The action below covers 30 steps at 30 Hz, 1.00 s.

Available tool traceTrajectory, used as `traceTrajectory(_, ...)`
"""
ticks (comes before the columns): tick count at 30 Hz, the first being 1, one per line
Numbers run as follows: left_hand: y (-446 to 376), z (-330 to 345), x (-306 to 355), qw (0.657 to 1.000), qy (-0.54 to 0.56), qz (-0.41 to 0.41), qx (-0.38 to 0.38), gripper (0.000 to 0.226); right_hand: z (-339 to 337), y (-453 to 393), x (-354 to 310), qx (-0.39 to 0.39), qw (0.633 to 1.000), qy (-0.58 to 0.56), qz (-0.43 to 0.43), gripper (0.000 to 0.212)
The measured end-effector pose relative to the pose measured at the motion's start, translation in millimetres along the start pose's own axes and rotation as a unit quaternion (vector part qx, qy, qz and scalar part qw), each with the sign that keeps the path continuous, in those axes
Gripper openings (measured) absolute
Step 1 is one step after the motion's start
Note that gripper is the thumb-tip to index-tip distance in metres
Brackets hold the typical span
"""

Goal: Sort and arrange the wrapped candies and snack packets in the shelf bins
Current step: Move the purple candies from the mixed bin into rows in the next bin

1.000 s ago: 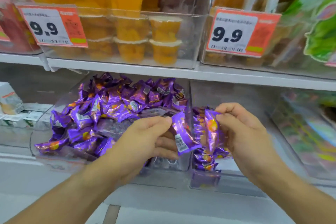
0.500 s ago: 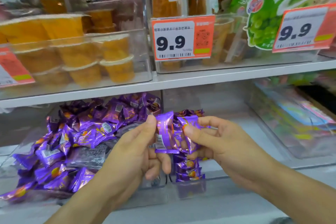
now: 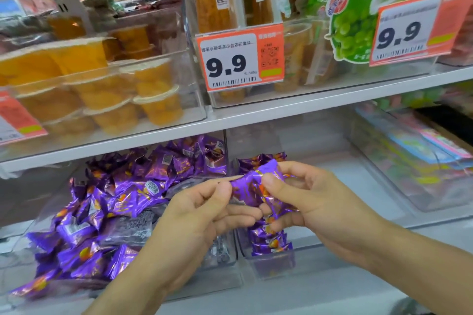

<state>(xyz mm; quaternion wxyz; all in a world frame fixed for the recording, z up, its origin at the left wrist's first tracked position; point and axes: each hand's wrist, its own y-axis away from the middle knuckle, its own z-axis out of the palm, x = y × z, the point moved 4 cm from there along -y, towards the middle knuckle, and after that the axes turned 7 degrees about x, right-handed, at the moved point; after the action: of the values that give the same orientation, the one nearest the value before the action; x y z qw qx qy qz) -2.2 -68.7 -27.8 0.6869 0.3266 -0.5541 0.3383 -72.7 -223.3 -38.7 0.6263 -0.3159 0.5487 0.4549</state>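
Note:
Purple wrapped candies (image 3: pixel 253 186) are held between both hands in front of the lower shelf. My left hand (image 3: pixel 202 215) pinches their left end with thumb and forefinger. My right hand (image 3: pixel 302 197) grips the bunch from the right, thumb on top and fingers curled beneath. A wide clear bin (image 3: pixel 230 258) on the lower shelf holds a loose heap of the same purple candies (image 3: pixel 122 202). Right beside it, a narrow clear bin (image 3: pixel 271 263) holds a tidy row of purple candies (image 3: pixel 268 240), partly hidden by my hands.
The upper shelf (image 3: pixel 281 107) carries clear bins of yellow fruit cups (image 3: pixel 107 94) and orange 9.9 price tags (image 3: pixel 240 56). A green grape packet (image 3: pixel 358 13) stands at the upper right. Another clear bin of colourful packets (image 3: pixel 414 158) sits at the right on the lower shelf.
The view has swung up and to the right. My hands have come closer together, and the candies now lie bunched sideways between them instead of standing upright.

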Motion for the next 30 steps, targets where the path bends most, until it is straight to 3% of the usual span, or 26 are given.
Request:
traceTrajectory(3, -3.3, -4.1, -3.6, 0.999, 0.039, -0.003, 0.025, 0.043, 0.3, -0.1, 0.1, 0.003, 1.000, 0.004, -0.002, 0.037)
traceTrajectory(7, -3.1, -10.5, -1.5, 0.993, -0.095, 0.060, 0.045, 0.026, -0.6, -1.3, -2.2, 0.030, 0.999, 0.016, -0.010, 0.045)
traceTrajectory(11, -2.5, -14.9, -2.5, 0.993, -0.095, 0.060, 0.033, 0.067, -2.0, -3.7, -5.8, 0.047, 0.998, 0.020, -0.030, 0.051)
traceTrajectory(16, -4.4, -18.7, -4.2, 0.994, -0.105, 0.036, 0.013, 0.039, -2.5, -4.7, -10.0, 0.040, 0.997, 0.022, -0.068, 0.040)
traceTrajectory(19, -4.8, -20.7, -4.7, 0.996, -0.081, 0.032, 0.008, 0.036, 0.7, -5.7, -12.5, 0.005, 0.998, -0.037, -0.051, 0.028)
traceTrajectory(24, -5.6, -21.0, -2.7, 0.996, -0.081, 0.017, -0.034, 0.043, 6.4, -2.4, -18.6, -0.039, 0.996, -0.015, -0.080, 0.034)
traceTrajectory(27, -3.9, -21.6, 1.8, 0.991, -0.112, 0.040, -0.062, 0.042, 1.7, -2.7, -18.3, 0.005, 0.996, 0.012, -0.084, 0.033)
traceTrajectory(30, -5.0, -26.5, 4.2, 0.993, -0.109, 0.036, -0.027, 0.037, -3.6, -4.5, -17.6, 0.021, 0.999, -0.021, -0.033, 0.047)
